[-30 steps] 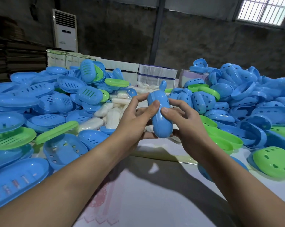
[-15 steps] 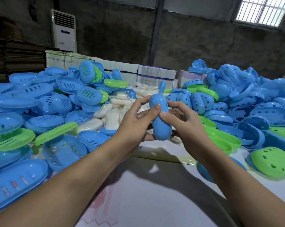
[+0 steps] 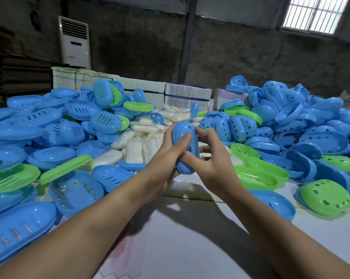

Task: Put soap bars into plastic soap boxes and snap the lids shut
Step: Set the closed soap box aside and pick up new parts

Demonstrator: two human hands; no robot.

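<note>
Up above the middle of the table (image 3: 190,238), both hands hold one closed blue soap box (image 3: 185,137) on end. The left hand (image 3: 166,158) wraps it from the left, thumb across the front; the right hand (image 3: 214,160) pinches its lower right side, though its fingers are partly hidden. Wrapped soap bars (image 3: 137,150) lie heaped behind, between piles of blue and green box halves (image 3: 55,129).

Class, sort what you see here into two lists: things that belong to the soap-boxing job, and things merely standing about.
Part of the job:
- blue soap box, gripped by left hand and right hand
- soap bars
- loose blue and green box halves

Just standing about:
- white air conditioner
- barred window
- bundled white stacks
</note>
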